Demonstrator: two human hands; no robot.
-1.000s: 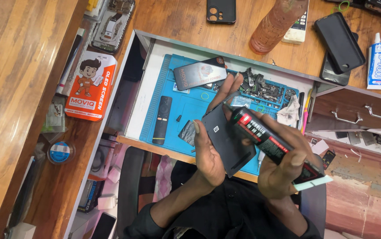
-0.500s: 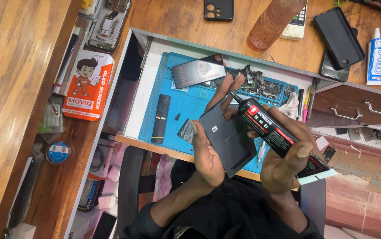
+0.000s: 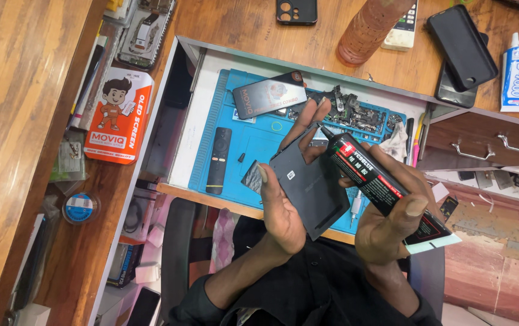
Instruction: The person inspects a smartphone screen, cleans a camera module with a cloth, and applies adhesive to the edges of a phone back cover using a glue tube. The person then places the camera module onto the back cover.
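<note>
Both hands are being kept closed: left hand [image 3: 283, 214] gripping the panel [image 3: 309, 187], right hand [image 3: 389, 223] advancing the tube [image 3: 380, 184] nozzle to its edge.

Phone repair workbench.
Identified by blue repair mat [image 3: 259, 142] in an open drawer, loose small metal parts [image 3: 356, 111], phone cases [image 3: 461, 39], glue tube [image 3: 515, 72], boxed replacement screen [image 3: 117, 115] on wooden counter [image 3: 24, 90].

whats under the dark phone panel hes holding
Under the dark panel held by the left hand lies the blue mat. A small dark piece peeks out; anything else beneath is covered.
</note>
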